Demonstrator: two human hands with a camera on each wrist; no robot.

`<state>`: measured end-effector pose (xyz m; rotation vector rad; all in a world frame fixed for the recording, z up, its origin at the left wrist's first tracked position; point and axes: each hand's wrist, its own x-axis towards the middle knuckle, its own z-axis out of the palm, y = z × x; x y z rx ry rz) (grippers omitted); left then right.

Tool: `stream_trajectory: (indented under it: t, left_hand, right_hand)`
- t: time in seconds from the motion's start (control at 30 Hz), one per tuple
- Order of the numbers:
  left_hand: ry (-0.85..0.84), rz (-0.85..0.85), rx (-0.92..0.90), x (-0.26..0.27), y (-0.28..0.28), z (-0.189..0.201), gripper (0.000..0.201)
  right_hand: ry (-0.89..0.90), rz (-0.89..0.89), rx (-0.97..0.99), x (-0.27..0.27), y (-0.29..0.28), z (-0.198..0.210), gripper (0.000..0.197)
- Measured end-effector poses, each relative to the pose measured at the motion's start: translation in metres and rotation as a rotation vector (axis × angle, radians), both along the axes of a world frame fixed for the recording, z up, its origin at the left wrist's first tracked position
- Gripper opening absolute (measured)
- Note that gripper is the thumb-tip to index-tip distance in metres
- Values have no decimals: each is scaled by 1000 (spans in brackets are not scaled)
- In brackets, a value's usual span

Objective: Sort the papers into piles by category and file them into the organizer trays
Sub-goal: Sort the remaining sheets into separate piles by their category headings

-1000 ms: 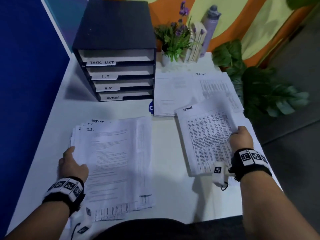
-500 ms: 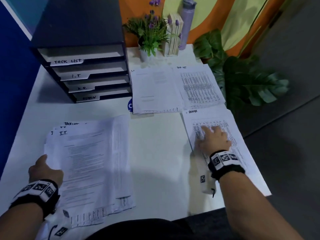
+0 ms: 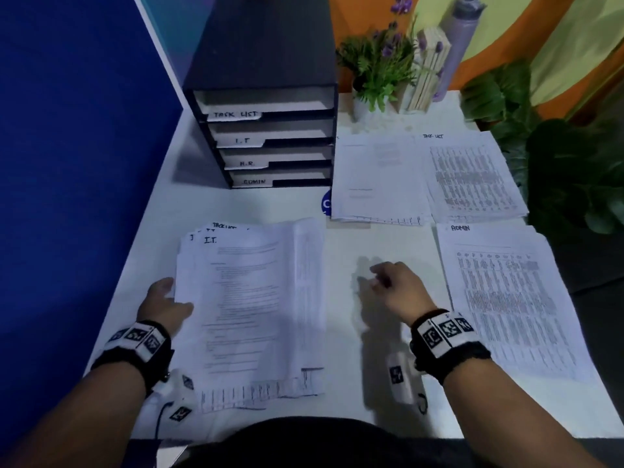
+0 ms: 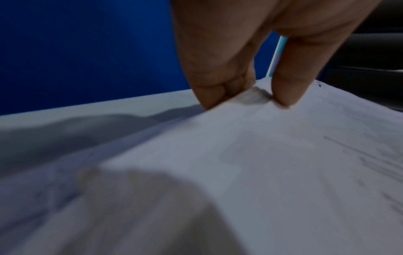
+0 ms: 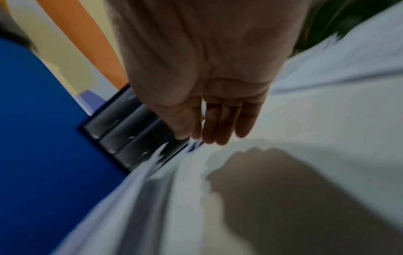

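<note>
The left hand (image 3: 164, 304) sits at the lower left of the head view, at the left edge of the big stack of papers (image 3: 250, 309); in the left wrist view its thumb (image 4: 290, 82) presses on top of the stack's edge while the other fingers (image 4: 216, 89) curl under it, so it pinches the papers; the top sheet is marked I.T. and the stack lies in the lower middle of the frame on the white table (image 3: 381, 241); the right hand (image 3: 396, 290) hovers over the bare table right of centre, between the stack and the sheet marked ADMIN (image 3: 506, 298) at the right edge; in the right wrist view its fingers (image 5: 220, 126) are stretched out, close together and hold nothing; two more piles lie in the upper right, a text pile (image 3: 378, 177) and just beside it a pile marked TASK LIST (image 3: 472, 173); the black organizer (image 3: 266, 96) stands at the upper middle, its four trays labelled TASK LIST, I.T., H.R. and ADMIN from top to bottom; a small potted plant (image 3: 378, 69) stands to its right
</note>
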<state>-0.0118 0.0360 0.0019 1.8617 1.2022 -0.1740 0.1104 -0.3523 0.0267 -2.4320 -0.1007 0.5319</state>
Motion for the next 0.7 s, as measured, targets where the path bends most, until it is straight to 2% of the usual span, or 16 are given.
stream_trajectory:
  t: [0.07, 0.13, 0.27, 0.37, 0.43, 0.53, 0.63, 0.67, 0.7]
  left_hand:
    - [-13, -46, -46, -6, 3, 0, 70]
    - [-31, -41, -65, -13, 1, 0, 72]
    - [-52, -63, -36, -22, -7, -1, 66]
    - [-92, -38, -23, -26, -5, -7, 51]
    - [-120, 0, 27, -29, -3, -9, 45]
    - [-157, 8, 92, -32, -1, -6, 58]
    - [-98, -45, 242, -31, -2, -1, 80]
    - [-86, -78, 341, -29, -3, 2, 76]
    - [-100, -119, 414, -27, -6, 4, 65]
  right_hand:
    - [40, 86, 139, -13, 43, -2, 23]
    - [49, 108, 196, -24, 81, -3, 24]
    - [122, 109, 83, -38, 124, -13, 36]
    - [132, 7, 94, -41, 134, -26, 26]
    - [115, -50, 108, -40, 134, -31, 30]
    - [132, -122, 147, -36, 128, -32, 25]
    - [194, -245, 236, -32, 116, -35, 15]
    - [201, -286, 278, -31, 112, -35, 10]
    - [210, -331, 332, -31, 109, -34, 8]
